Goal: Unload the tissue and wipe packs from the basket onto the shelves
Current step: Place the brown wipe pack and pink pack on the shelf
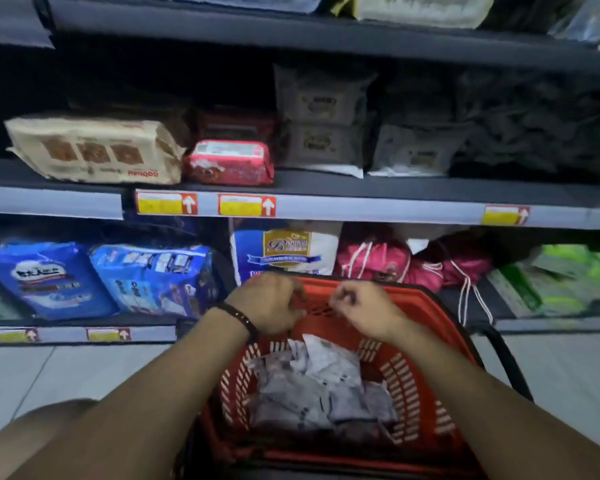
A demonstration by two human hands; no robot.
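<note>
Reaching over the far end of the red basket (pixel 326 457), we hold our left hand (pixel 265 303) and right hand (pixel 362 311) side by side, fingers curled inward; whether they pinch anything we cannot tell. Grey-white packs (pixel 312 386) lie heaped in the basket, before shelves (pixel 361 206) carrying beige, red and blue packages (pixel 94 150).

A grey metal middle shelf (pixel 361 210) is seen running across the view, its front strip fitted with red-and-yellow price labels (pixel 167 203). Above the middle shelf a darker upper shelf (pixel 222 32) is set, and the recess between them is left in deep shadow. Below the middle shelf a bottom shelf (pixel 153 335) is placed just above a floor (pixel 66 372) laid in pale tiles. The whole scene is dimly lit.
</note>
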